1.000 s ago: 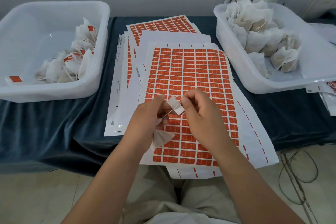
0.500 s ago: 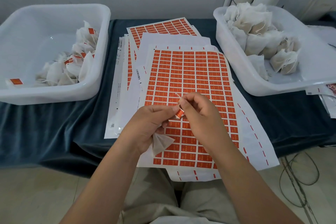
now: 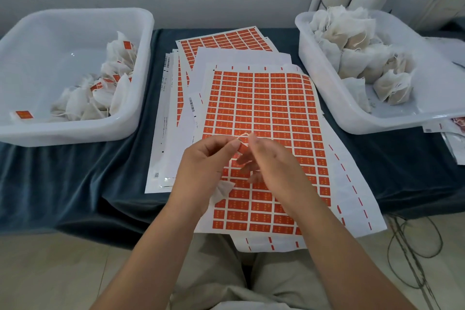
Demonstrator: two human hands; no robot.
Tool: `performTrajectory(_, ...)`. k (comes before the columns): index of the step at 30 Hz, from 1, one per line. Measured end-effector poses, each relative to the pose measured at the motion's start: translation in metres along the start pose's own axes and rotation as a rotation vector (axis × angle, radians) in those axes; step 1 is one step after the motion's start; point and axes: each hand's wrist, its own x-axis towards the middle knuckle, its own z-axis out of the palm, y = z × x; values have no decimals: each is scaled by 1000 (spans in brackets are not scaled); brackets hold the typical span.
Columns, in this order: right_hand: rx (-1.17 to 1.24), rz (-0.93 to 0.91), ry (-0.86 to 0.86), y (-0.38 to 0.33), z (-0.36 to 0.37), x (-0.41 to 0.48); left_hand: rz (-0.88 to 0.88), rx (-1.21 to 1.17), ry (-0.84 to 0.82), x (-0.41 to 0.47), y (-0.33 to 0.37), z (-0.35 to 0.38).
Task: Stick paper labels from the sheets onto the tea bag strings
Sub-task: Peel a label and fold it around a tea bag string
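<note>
My left hand (image 3: 205,163) and my right hand (image 3: 270,163) meet above the top sheet of orange labels (image 3: 271,108). Between their fingertips sits a folded orange label (image 3: 242,148), pinched from both sides. A thin string (image 3: 242,135) loops just above it. A white tea bag (image 3: 222,190) hangs below my left palm, partly hidden by the hand. How the string lies inside the label is hidden by my fingers.
A white tub (image 3: 141,83) at the left holds labelled tea bags (image 3: 110,88). Another white tub (image 3: 324,98) at the right holds unlabelled tea bags (image 3: 352,53). More label sheets (image 3: 226,40) are stacked on the dark cloth-covered table (image 3: 75,184). Cables (image 3: 415,246) lie on the floor at right.
The white open label seen a second ago has been folded shut, so its orange face shows. Both hands stay together and shifted slightly toward me.
</note>
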Motion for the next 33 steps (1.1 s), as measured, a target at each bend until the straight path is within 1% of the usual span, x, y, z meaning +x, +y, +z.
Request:
performTrajectory(2, -94, -82, 12, 2, 3, -3, -2, -11, -6, -1, -1, 1)
performTrajectory(5, -105, -126, 27, 8, 5, -4, -40, -23, -27, -1, -2, 2)
performTrajectory(9, -67, -76, 9, 10, 6, -2, -89, -65, -32, -1, -2, 6)
performTrajectory(11, -35, -60, 3, 12, 7, -2, -70, -59, -26, -1, -1, 7)
performTrajectory(15, 24, -76, 56, 14, 8, 0, -2, 7, -23, 0, -2, 7)
performTrajectory(18, 8, -72, 29, 15, 7, 1, 22, 20, 16, 0, -2, 8)
performTrajectory(21, -22, -65, 2, 16, 8, 0, 6, 4, 44, -1, -2, 11)
performTrajectory(26, -19, -88, 48, 14, 7, 2, 9, 10, -3, -2, 1, 11)
performTrajectory(29, -45, -83, 27, 15, 6, 3, 36, 40, -23, -3, 5, 6)
performTrajectory(33, 33, -55, 31, 14, 7, 3, 39, 51, 51, -3, 10, -1)
